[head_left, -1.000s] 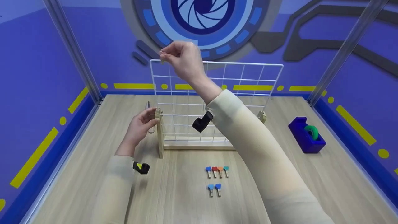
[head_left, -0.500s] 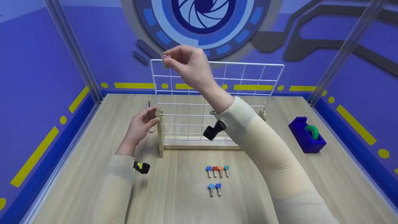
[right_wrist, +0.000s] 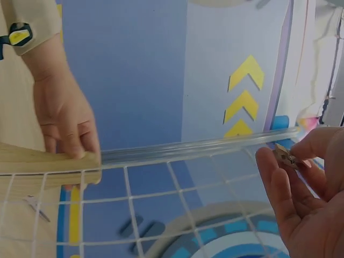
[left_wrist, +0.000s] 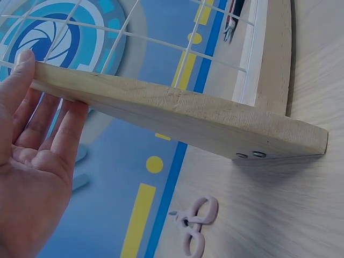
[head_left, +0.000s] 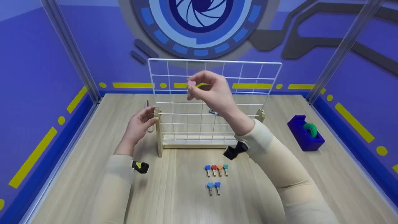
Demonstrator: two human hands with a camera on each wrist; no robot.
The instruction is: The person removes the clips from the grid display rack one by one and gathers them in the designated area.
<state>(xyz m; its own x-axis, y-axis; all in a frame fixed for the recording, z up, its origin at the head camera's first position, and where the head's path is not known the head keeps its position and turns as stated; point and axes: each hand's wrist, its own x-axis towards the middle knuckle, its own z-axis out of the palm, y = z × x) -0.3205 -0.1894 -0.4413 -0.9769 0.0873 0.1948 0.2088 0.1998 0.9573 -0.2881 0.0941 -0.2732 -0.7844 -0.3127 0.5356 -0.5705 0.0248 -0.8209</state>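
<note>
My right hand (head_left: 214, 91) pinches a small clothespin with a pink heart (head_left: 192, 83) between thumb and fingertips, in front of the white wire grid (head_left: 214, 61). In the right wrist view the wooden clip (right_wrist: 286, 157) shows at the fingertips. Low at the grid's left side, my left hand (head_left: 140, 126) grips the top of the wooden post (head_left: 159, 137), thumb on one face and fingers on the other, as the left wrist view shows. Nearer me on the table lie two rows of heart clothespins, among them a red one (head_left: 214, 169), an orange one (head_left: 219, 169) and a light blue one (head_left: 210, 187).
A blue tape dispenser (head_left: 306, 137) with green tape stands at the right. Scissors (left_wrist: 200, 215) lie beside the left post. Behind the grid lies a small metal-tipped tool (head_left: 213, 111). Blue walls with metal corner rails (head_left: 70, 46) enclose the table.
My right hand has come down and to the right from the grid's top left corner, and the pink heart has turned into view. The left hand stays on the post.
</note>
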